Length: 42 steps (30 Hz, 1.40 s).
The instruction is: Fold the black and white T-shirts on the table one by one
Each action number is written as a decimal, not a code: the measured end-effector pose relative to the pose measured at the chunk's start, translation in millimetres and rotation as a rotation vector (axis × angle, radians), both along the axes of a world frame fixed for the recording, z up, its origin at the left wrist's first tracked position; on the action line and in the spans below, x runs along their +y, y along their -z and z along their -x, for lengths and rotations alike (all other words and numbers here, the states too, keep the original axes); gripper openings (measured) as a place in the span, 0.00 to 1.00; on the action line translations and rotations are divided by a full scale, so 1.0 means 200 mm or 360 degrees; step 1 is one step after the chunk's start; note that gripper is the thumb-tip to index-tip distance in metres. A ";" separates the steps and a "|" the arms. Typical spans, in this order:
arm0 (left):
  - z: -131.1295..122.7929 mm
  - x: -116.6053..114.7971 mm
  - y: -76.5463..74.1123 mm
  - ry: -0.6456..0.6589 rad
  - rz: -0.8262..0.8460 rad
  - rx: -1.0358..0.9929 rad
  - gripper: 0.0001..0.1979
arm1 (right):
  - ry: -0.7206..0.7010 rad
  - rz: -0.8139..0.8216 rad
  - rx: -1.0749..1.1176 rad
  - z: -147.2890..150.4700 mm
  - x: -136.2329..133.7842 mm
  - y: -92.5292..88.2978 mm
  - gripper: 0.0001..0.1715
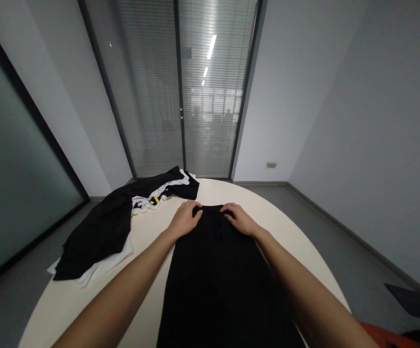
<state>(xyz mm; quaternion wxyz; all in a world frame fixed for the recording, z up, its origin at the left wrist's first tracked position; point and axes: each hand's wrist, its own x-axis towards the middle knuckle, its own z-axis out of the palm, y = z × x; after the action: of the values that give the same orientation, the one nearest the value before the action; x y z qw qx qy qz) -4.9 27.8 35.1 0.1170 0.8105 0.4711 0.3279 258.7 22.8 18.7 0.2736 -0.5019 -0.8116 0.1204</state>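
A black garment (pixel 220 285) lies spread flat on a pale round table (pixel 286 227), its narrow waistband end pointing away from me. My left hand (pixel 186 220) is at the left corner of that end, thumb and fingers closed on the cloth edge. At the right corner, my right hand (pixel 242 220) pinches the same edge, with the thumb on top of the fabric. The near end of the garment runs out of the bottom of the view.
A loose heap of black clothes (pixel 104 227) and white clothes (pixel 110 263) lies on the left of the table. Beyond the table stand glass panels with blinds (pixel 152 96). Something red (pixel 387 336) shows at the bottom right.
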 end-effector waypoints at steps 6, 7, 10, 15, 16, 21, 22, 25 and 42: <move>0.16 -0.28 -0.15 -0.0069 0.0408 0.0205 0.22 | 0.0310 -0.0071 -0.0052 -0.08 -0.17 -0.13 0.10; 0.19 -0.32 -0.15 -0.0092 0.0451 0.0259 0.23 | 0.0316 -0.0052 -0.0068 -0.09 -0.22 -0.15 0.11; 0.27 -0.43 -0.13 -0.0035 0.0610 0.0363 0.23 | 0.0191 0.0240 -0.0049 -0.10 -0.35 -0.19 0.17; 0.34 -0.50 -0.07 0.0272 0.0818 0.0210 0.17 | 0.0031 0.0614 -0.0112 -0.12 -0.49 -0.21 0.23; 0.35 -0.50 -0.07 0.0300 0.0854 0.0143 0.17 | 0.0019 0.0623 -0.0127 -0.13 -0.50 -0.21 0.22; 0.35 -0.51 -0.07 0.0427 0.0953 -0.0151 0.13 | -0.0118 0.0724 -0.0114 -0.17 -0.51 -0.22 0.19; 0.35 -0.51 -0.08 0.0457 0.0966 -0.0165 0.13 | -0.0167 0.0755 -0.0086 -0.17 -0.51 -0.22 0.19; 0.35 -0.52 -0.09 0.0517 0.0990 -0.0226 0.14 | -0.0297 0.0781 0.0020 -0.17 -0.52 -0.23 0.20; 0.36 -0.49 -0.11 0.0331 0.1211 -0.0311 0.25 | -0.0239 0.0828 0.0240 -0.21 -0.54 -0.28 0.20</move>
<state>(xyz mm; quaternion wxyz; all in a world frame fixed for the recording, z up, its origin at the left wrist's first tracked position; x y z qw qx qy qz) -76.7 -70.6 56.8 0.4854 0.7176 0.4611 0.1920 300.5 -85.5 75.5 0.1855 -0.4834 -0.7658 0.3815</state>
